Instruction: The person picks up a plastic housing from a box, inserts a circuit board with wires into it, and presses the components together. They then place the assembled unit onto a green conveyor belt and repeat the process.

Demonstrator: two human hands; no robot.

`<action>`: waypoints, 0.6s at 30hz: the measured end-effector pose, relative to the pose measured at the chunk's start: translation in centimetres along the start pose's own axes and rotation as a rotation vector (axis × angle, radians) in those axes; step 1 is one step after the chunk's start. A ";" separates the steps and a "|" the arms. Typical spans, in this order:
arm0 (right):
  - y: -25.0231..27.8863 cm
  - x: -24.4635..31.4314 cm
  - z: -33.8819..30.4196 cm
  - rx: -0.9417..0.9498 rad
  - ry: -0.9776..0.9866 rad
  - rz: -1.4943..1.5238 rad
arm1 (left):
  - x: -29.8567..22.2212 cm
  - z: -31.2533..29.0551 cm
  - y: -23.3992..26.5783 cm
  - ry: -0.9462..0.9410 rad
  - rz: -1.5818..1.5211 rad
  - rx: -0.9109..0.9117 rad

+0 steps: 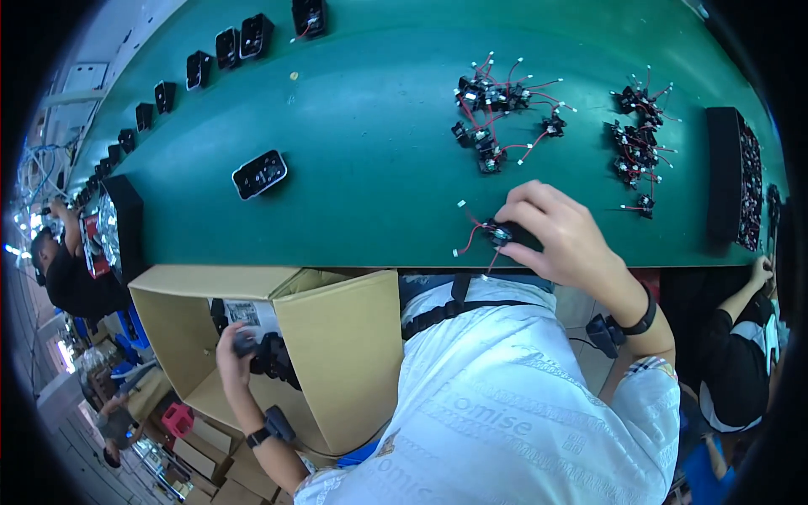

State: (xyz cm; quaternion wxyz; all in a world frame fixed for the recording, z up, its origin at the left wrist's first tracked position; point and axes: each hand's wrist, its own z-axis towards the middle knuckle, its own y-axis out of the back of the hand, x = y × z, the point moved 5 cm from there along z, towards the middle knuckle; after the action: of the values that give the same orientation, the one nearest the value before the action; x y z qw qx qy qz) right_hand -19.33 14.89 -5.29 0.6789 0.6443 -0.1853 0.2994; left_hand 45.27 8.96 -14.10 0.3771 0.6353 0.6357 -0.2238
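Head view:

1. Right hand (555, 227): over the green table (362, 194), near its front edge. Thumb and fingertips clamped on a small black wired part (501, 235); red leads with white connectors stick out to the left of the fingers and below them.
2. Left hand (235, 352): inside the open cardboard box (337, 362), left of the torso and below table level. Fingers curled around a dark part (245, 343), blurred; exact type unclear.
3. Box also holds black pieces (276, 360), just right of the left hand, plus a printed sheet (252, 315) behind them.
4. Main cluster of wired parts (490, 97): on the table, beyond the right hand, loosely heaped, leads pointing every way. Second cluster (638, 143) further right, same kind.
5. Black container (724, 177) at the table's right end, packed with small dark pieces.
6. Black tray (259, 174) alone at left-centre, tilted relative to the table edge, small bits inside. Row of black trays (199, 69) runs along the far left edge.
7. Co-workers: one person (76, 273) at far left, another (741, 345) at far right.
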 end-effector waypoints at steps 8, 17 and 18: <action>-0.1 -1.7 2.6 -0.178 0.058 -0.004 | -17.7 -8.1 -10.5 -0.428 -0.564 0.740; 5.4 -2.3 1.5 -0.353 -0.177 0.518 | -22.5 -10.5 -39.7 -0.460 0.074 1.223; 5.6 -1.9 1.6 -0.315 -0.174 0.584 | -22.2 -10.3 -41.5 -0.394 0.086 1.342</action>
State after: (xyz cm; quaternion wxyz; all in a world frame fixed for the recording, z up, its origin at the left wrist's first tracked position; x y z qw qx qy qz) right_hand -24.15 12.95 -2.06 0.6375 0.4742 -0.4632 0.3928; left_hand 0.67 -1.16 1.12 0.0202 0.7031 0.2540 -0.6639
